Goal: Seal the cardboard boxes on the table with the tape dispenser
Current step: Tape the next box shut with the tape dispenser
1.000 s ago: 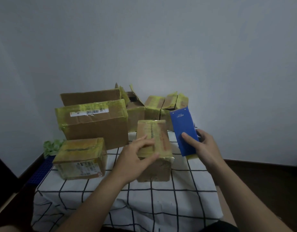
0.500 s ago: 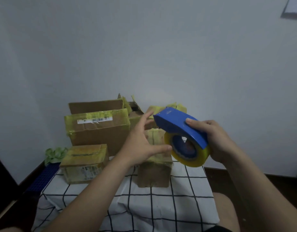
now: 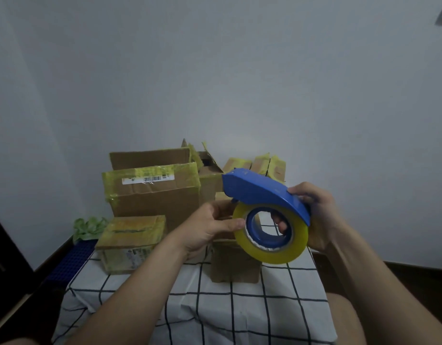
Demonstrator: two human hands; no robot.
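Observation:
My right hand (image 3: 319,215) holds a blue tape dispenser (image 3: 259,192) up in front of me, above the table. Its yellow tape roll (image 3: 272,255) faces me, and fingers show through the hub. My left hand (image 3: 210,227) pinches the roll's left edge, thumb on the front face and fingers behind. Directly behind and below the dispenser stands a narrow cardboard box (image 3: 234,267), partly hidden. A small taped box (image 3: 130,242) lies at the left. Behind it is a large box (image 3: 155,197) with yellow tape and a label.
The table has a white cloth with a black grid (image 3: 215,307). An open box (image 3: 210,180) and several small taped boxes (image 3: 262,165) line the wall at the back. A green crumpled thing (image 3: 88,227) and a blue crate (image 3: 70,262) sit left of the table.
My right hand lifted the dispenser from beside the narrow box and turned its roll toward me. My left hand left the box top and took the roll's edge.

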